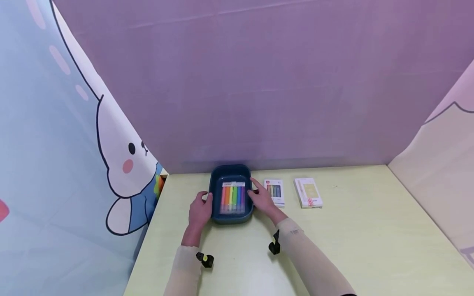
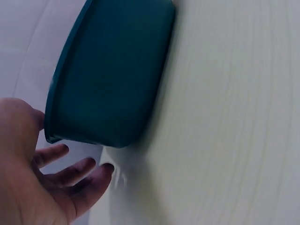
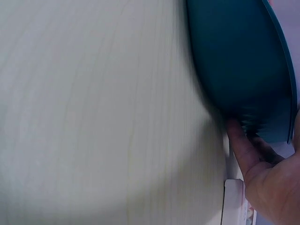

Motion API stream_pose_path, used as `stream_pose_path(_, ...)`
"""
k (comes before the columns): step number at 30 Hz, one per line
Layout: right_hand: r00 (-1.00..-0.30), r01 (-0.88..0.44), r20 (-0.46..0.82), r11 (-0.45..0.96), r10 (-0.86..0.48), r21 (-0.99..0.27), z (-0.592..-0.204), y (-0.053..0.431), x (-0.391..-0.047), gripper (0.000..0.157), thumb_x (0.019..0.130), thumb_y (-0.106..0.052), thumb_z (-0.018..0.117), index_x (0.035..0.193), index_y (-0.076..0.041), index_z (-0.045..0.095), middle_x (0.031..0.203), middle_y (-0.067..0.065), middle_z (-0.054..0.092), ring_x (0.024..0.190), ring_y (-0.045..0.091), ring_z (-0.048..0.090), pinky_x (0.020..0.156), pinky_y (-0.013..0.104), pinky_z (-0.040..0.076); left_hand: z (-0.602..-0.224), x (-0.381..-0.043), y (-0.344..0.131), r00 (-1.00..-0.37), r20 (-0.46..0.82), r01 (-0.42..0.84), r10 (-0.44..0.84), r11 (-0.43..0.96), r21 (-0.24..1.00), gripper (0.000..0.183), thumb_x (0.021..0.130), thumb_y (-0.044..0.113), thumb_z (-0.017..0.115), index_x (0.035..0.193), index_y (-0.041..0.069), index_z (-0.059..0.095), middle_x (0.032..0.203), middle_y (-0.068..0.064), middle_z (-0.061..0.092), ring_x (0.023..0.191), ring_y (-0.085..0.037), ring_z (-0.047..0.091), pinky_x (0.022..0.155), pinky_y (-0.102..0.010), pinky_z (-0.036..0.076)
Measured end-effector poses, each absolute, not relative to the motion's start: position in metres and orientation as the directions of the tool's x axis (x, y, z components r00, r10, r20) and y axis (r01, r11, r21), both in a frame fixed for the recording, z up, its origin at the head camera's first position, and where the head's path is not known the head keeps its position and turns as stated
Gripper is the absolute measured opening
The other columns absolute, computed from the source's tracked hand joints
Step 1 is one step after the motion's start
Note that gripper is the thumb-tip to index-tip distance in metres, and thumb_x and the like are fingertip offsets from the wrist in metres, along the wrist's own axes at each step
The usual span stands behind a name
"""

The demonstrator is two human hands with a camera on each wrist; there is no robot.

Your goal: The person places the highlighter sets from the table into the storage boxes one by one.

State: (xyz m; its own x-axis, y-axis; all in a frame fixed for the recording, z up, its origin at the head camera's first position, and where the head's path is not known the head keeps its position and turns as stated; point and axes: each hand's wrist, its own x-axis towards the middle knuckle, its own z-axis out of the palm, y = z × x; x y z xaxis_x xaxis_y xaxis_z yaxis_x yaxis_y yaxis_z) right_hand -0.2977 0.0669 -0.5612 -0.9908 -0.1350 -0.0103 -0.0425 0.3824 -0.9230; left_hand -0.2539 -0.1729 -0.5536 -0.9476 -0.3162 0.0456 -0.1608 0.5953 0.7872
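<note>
Left hand (image 1: 200, 210): at the tray's left side, thumb at the rim; the other fingers (image 2: 70, 174) that show in the left wrist view are spread apart and bent loosely outside the wall, standing off it.
Right hand (image 1: 263, 198): at the tray's right side, holding it, thumb over the rim and fingertips against the outer wall, one low near the base.
Tray (image 1: 232, 220): dark blue, rounded corners, between the two hands at the far left part of the table; whether its base rests fully on the tabletop I cannot tell.
Marker pack (image 1: 233, 198): lying inside the tray, clear-fronted, its colours running from pink and orange at left through yellow and green to blue and purple at right.
First white box (image 1: 274, 193): on the table just right of the right hand, with coloured strips on its front.
Second white box (image 1: 309, 193): farther right, slightly turned, with a yellow panel and a red mark at its near end.
Sleeves (image 1: 314, 259): pale, on both forearms, each with a small black device (image 1: 274, 246) by the wrist.
Table (image 1: 370, 230): pale, faintly grained.
Far wall (image 1: 259, 82): purple sheet.
Left wall (image 1: 37, 164): light blue, printed with a white cartoon animal (image 1: 122, 172).
Right wall (image 1: 448, 164): pink and cream.
</note>
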Motion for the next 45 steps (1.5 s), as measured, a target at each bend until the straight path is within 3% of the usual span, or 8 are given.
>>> stream_pose_path(9,-0.992,-0.018,-0.029,0.367,-0.120,-0.930,-0.563,0.066,-0.298,0.055,0.100,-0.024,0.054,0.152,-0.028,0.035,0.085,0.008,0.061,0.061,0.019,0.052,0.052,0.032,0.044,-0.563,-0.258,-0.173,-0.957,-0.048,-0.178,-0.287,0.449,0.875,0.049,0.101,0.040,0.049,0.137,0.007,0.052,0.110,-0.018,0.062,0.098,-0.031,0.058,0.088,-0.048,0.044)
stream_pose_path(20,-0.994,-0.015,-0.025,0.355,-0.108,-0.935,-0.564,0.064,-0.297,0.054,0.100,-0.024,0.054,0.151,-0.029,0.037,0.080,0.008,0.058,0.058,0.018,0.049,0.051,0.031,0.042,-0.571,-0.258,-0.184,-0.974,-0.043,-0.111,-0.223,0.300,0.948,0.049,0.101,0.033,0.052,0.140,0.003,0.048,0.116,-0.022,0.058,0.103,-0.032,0.055,0.090,-0.046,0.044)
stream_pose_path(26,-0.993,-0.007,-0.031,0.333,-0.110,-0.943,-0.565,0.065,-0.297,0.054,0.100,-0.024,0.053,0.151,-0.029,0.036,0.072,0.007,0.054,0.053,0.017,0.046,0.048,0.031,0.041,-0.581,-0.259,-0.193,-0.989,-0.042,-0.074,-0.138,0.232,0.970,0.054,0.100,0.035,0.055,0.148,0.014,0.040,0.123,-0.022,0.056,0.110,-0.032,0.054,0.094,-0.046,0.044)
stream_pose_path(32,-0.994,-0.015,-0.023,0.334,-0.109,-0.942,-0.564,0.065,-0.298,0.054,0.100,-0.024,0.054,0.151,-0.030,0.037,0.064,0.004,0.048,0.050,0.016,0.044,0.048,0.030,0.040,-0.584,-0.262,-0.199,-0.998,-0.052,-0.060,-0.045,0.185,0.981,0.051,0.102,0.033,0.051,0.151,0.028,0.036,0.120,-0.019,0.053,0.103,-0.030,0.054,0.085,-0.036,0.047)
stream_pose_path(35,-0.994,-0.013,-0.025,0.338,-0.108,-0.941,-0.566,0.065,-0.299,0.055,0.099,-0.025,0.054,0.151,-0.031,0.037,0.062,0.002,0.047,0.049,0.015,0.044,0.047,0.029,0.040,-0.577,-0.260,-0.201,-0.999,-0.054,-0.053,0.008,0.129,0.990,0.050,0.103,0.027,0.050,0.151,0.025,0.036,0.122,-0.022,0.051,0.103,-0.034,0.054,0.083,-0.035,0.048)
stream_pose_path(41,-0.994,-0.010,-0.027,0.344,-0.102,-0.939,-0.565,0.067,-0.299,0.054,0.100,-0.026,0.054,0.151,-0.031,0.036,0.057,0.001,0.044,0.046,0.015,0.042,0.052,0.031,0.040,-0.558,-0.253,-0.200,-0.995,-0.030,-0.020,0.100,0.101,0.995,0.055,0.104,0.026,0.048,0.153,0.012,0.029,0.134,-0.030,0.041,0.116,-0.044,0.048,0.095,-0.045,0.044)
stream_pose_path(45,-0.994,-0.020,-0.018,0.332,-0.109,-0.943,-0.565,0.067,-0.298,0.054,0.100,-0.026,0.054,0.151,-0.030,0.037,0.056,0.001,0.045,0.046,0.015,0.043,0.054,0.032,0.042,-0.558,-0.252,-0.199,-0.995,-0.042,-0.031,0.087,0.120,0.992,0.053,0.104,0.026,0.046,0.153,0.013,0.030,0.134,-0.027,0.041,0.116,-0.042,0.048,0.093,-0.041,0.045)
